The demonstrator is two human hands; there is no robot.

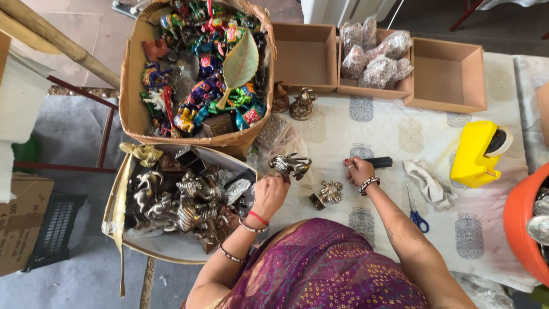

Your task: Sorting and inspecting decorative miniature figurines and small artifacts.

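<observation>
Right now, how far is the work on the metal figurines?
Done: one small brass-coloured figurine lies on the printed white cloth. In hand: the left hand holds a silvery metal elephant figurine; the right hand grips a black brush. Left: many figurines fill the oval tray.

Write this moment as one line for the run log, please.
left hand: holds silver elephant figurine | right hand: grips black brush | brass figurine: on printed cloth between hands

Orange tub (523,226) cut off rightward.
</observation>
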